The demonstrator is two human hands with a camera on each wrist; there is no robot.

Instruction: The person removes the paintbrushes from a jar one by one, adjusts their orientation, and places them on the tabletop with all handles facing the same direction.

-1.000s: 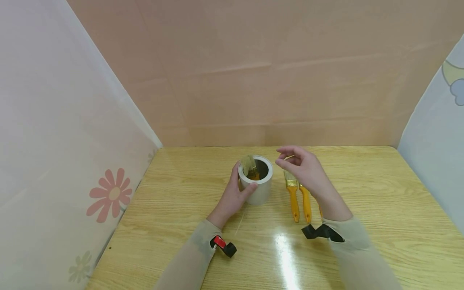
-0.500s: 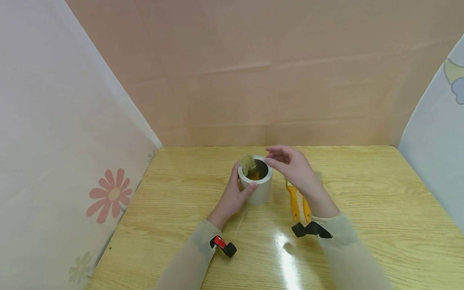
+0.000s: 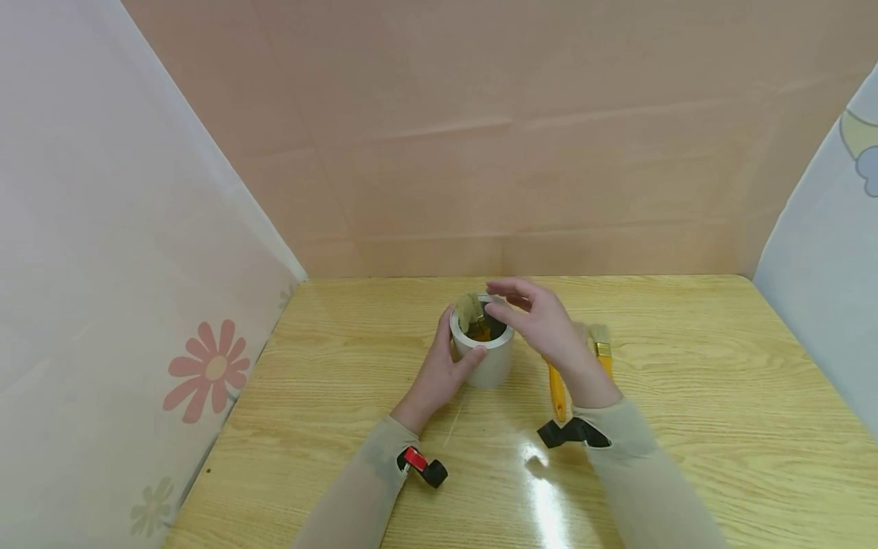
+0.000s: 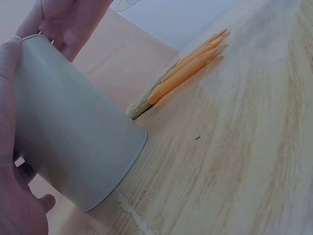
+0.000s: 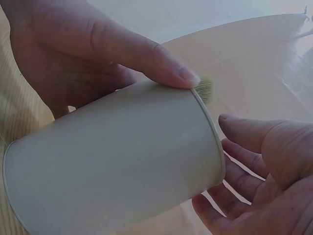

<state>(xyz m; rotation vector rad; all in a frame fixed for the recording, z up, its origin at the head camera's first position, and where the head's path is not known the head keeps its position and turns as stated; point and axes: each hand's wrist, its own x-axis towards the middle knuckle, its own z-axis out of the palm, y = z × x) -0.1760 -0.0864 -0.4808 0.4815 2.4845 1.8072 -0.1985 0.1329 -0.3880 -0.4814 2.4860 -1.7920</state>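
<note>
We have the left hand clamped on a can, its thumb over the near edge and its fingers round the side. The can stands on the table between both hands. Its wall is plain off-white; printed pictures are what we can make out, such as a red flower on the cloth well left of the left hand. Any marking on a brush's metal band is too small for us to read.

The right hand is at the can's mouth, thumb and fingers apart and loosely bent. We can't tell from the head view whether it touches the rim; the right wrist view shows a gap between its thumb and the rim.

One paintbrush sits bristles-up in the can, leaning toward the left hand. Only the head view gives us its orange lower part; the right wrist view catches bristles past the left thumb (left wrist hides it altogether).

Left wrist gives us three loose brushes side by side, right of the left hand; from above, the right forearm partly covers them.
</note>
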